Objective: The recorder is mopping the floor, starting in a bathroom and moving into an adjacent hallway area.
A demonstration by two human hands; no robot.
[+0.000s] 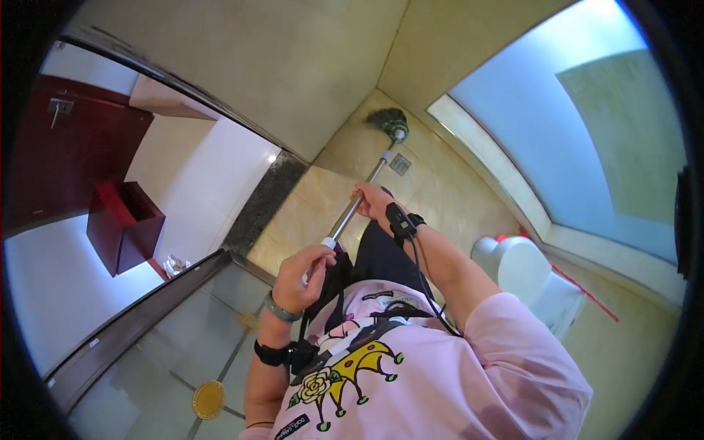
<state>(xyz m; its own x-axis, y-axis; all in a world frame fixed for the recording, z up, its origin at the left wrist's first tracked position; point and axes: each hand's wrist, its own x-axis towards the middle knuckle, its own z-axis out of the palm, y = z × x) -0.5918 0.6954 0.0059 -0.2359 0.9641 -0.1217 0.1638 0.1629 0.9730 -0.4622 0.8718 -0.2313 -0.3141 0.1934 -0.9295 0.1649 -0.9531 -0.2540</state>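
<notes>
A mop with a metal handle point(347, 213) slants away from my body across the bathroom floor. My left hand point(302, 276) grips the handle's near end, at the white collar. Farther down the pole, my right hand point(372, 201) is closed around the metal shaft. The dark green-and-grey mop head point(389, 122) rests on the beige floor tiles point(434, 179), close to the corner where the walls meet. Just short of the head, beside the pole, lies a square floor drain point(400, 164).
To the right stands a white toilet point(520, 264) with a red stick point(586, 294) by it. Beyond is a raised ledge point(489, 154) under a glass panel point(544, 121). On the left, a dark stone threshold point(264, 198) leads to a room with a red-brown door point(66, 148) and box point(126, 225).
</notes>
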